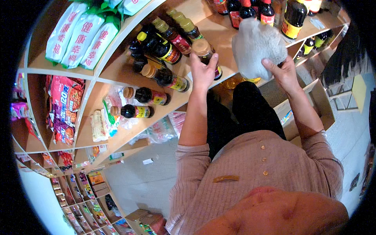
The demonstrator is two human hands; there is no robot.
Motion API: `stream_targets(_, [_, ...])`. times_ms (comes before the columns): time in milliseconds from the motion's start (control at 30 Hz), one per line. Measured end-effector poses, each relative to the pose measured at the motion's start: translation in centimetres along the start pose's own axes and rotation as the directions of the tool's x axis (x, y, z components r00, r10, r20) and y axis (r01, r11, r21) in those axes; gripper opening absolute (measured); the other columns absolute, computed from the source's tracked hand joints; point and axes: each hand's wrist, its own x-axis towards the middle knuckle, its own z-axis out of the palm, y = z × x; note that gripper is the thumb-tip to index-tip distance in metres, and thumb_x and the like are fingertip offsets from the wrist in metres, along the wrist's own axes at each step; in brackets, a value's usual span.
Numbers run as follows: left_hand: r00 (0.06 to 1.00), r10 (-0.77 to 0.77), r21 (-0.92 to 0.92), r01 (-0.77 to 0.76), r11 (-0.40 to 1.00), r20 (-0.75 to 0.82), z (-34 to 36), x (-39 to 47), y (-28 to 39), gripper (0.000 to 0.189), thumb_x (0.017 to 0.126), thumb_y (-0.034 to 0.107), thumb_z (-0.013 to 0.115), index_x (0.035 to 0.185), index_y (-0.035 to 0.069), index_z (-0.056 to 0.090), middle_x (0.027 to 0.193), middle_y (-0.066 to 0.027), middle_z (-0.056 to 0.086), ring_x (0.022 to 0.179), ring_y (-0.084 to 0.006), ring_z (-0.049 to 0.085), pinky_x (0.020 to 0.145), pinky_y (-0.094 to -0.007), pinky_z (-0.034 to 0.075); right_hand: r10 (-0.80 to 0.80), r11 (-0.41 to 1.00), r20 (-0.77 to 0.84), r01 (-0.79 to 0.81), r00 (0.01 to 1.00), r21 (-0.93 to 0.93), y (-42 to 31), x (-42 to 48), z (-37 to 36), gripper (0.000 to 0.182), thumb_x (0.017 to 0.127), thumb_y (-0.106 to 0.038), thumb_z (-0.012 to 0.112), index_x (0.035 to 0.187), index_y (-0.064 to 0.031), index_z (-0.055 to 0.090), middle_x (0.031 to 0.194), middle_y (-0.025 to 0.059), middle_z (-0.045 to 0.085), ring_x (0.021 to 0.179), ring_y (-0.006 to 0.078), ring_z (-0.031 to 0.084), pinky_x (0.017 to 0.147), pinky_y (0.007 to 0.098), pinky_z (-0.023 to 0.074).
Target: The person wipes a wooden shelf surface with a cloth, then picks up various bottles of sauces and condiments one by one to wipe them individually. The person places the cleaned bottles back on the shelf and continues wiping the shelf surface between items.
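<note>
My left hand (203, 69) is around a dark glass sauce bottle (218, 72) with a tan cap (201, 47), standing near the front edge of a wooden shelf (179, 98). A crumpled grey cloth (255, 48) hangs from my right hand (283, 73), pinched between thumb and fingers. It hides part of the shelf behind it. Left of the held bottle stand more dark sauce bottles (167, 77), some with tan caps and one with a yellow cap. Two smaller bottles, one a dark sauce bottle (136, 111), stand farther left along the edge.
Red-capped bottles (248, 13) and a large dark bottle (293, 22) stand at the back right. White packs (85, 38) and red snack packs (66, 102) fill compartments at left. Below right is an open cardboard box (317, 108). A carton (147, 218) sits on the floor.
</note>
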Motion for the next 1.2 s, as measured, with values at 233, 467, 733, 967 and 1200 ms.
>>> stream_targets(233, [0.970, 0.225, 0.206, -0.240, 0.949, 0.096, 1.3, -1.6, -0.7, 0.060, 0.076, 0.009, 0.070, 0.129, 0.000, 0.042, 0.119, -0.0181, 0.052, 0.115, -0.0294, 0.050, 0.097, -0.0399, 0.039, -0.454, 0.510, 0.252, 0.482, 0.855, -0.712, -3.0, 5.2, 6.3, 0.037, 0.070, -0.024, 0.078, 0.094, 0.0016, 0.065, 0.100, 0.0149, 0.062, 0.100, 0.0310, 0.058, 0.090, 0.0410, 0.0450])
stream_targets(467, [0.976, 0.154, 0.142, -0.177, 0.974, 0.157, 0.8, -2.6, 1.9, 0.059, 0.078, 0.014, 0.070, 0.130, 0.004, 0.042, 0.127, -0.0113, 0.049, 0.121, -0.0209, 0.045, 0.102, -0.0370, 0.035, -0.200, 0.561, 0.417, 0.453, 0.886, -0.693, -0.5, 7.0, 11.4, 0.043, 0.082, -0.035, 0.062, 0.108, -0.0008, 0.060, 0.108, 0.0230, 0.059, 0.100, 0.0387, 0.057, 0.091, 0.0439, 0.0449])
stream_targets(733, [0.977, 0.182, 0.080, -0.192, 0.978, 0.109, 1.3, -3.6, 0.8, 0.051, 0.071, 0.009, 0.072, 0.117, 0.001, 0.050, 0.115, -0.0200, 0.053, 0.111, -0.0372, 0.048, 0.095, -0.0432, 0.038, -0.123, 0.842, 0.385, 0.301, 0.915, -0.448, 0.4, 9.6, 9.9, 0.040, 0.093, -0.032, 0.058, 0.117, -0.0005, 0.057, 0.103, 0.0062, 0.064, 0.095, 0.0115, 0.057, 0.084, 0.0280, 0.0458])
stream_targets(967, [0.965, 0.244, 0.128, -0.255, 0.958, 0.102, 0.4, -3.7, 1.4, 0.042, 0.071, 0.004, 0.072, 0.107, 0.001, 0.050, 0.103, -0.0165, 0.055, 0.099, -0.0333, 0.052, 0.087, -0.0415, 0.042, 0.231, 0.966, -0.014, -0.231, 0.973, -0.118, 6.4, 9.0, 4.9, 0.040, 0.089, -0.031, 0.064, 0.116, -0.0019, 0.059, 0.101, 0.0051, 0.066, 0.089, 0.0120, 0.061, 0.078, 0.0285, 0.0502])
stream_targets(1200, [0.987, 0.158, 0.143, -0.162, 0.976, 0.042, -0.6, -3.0, 0.2, 0.041, 0.075, 0.001, 0.072, 0.112, 0.001, 0.054, 0.108, -0.0083, 0.060, 0.098, -0.0167, 0.057, 0.089, -0.0304, 0.044, -0.174, 0.972, -0.186, 0.137, 0.967, -0.193, 1.0, 6.2, 4.9, 0.032, 0.081, -0.021, 0.073, 0.104, -0.0017, 0.061, 0.099, 0.0091, 0.065, 0.085, 0.0185, 0.064, 0.073, 0.0303, 0.0523])
